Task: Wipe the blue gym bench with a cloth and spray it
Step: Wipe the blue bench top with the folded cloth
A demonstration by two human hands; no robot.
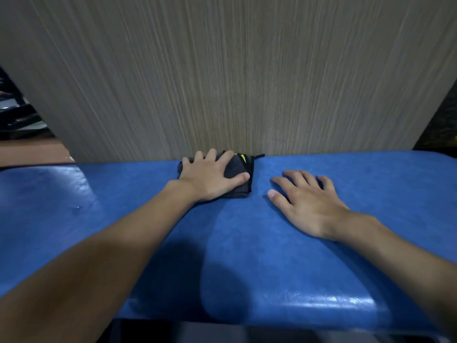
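Observation:
The blue gym bench (pixel 247 256) stretches across the lower half of the head view, its padded top glossy near the front edge. A folded dark grey cloth (pixel 238 173) with a black and yellow trim lies at the bench's far edge, against the wall. My left hand (pixel 210 177) presses flat on top of the cloth, fingers spread over it. To the right of the cloth, my right hand (pixel 306 201) rests palm down on bare bench padding, fingers apart and holding nothing. No spray bottle is in sight.
A beige wood-grain wall panel (pixel 235 70) stands directly behind the bench. Dark gym equipment (pixel 17 112) shows at the far left, past the panel's edge, above a brown surface (pixel 32 149). A few wet drops (pixel 81 206) glint on the bench's left part.

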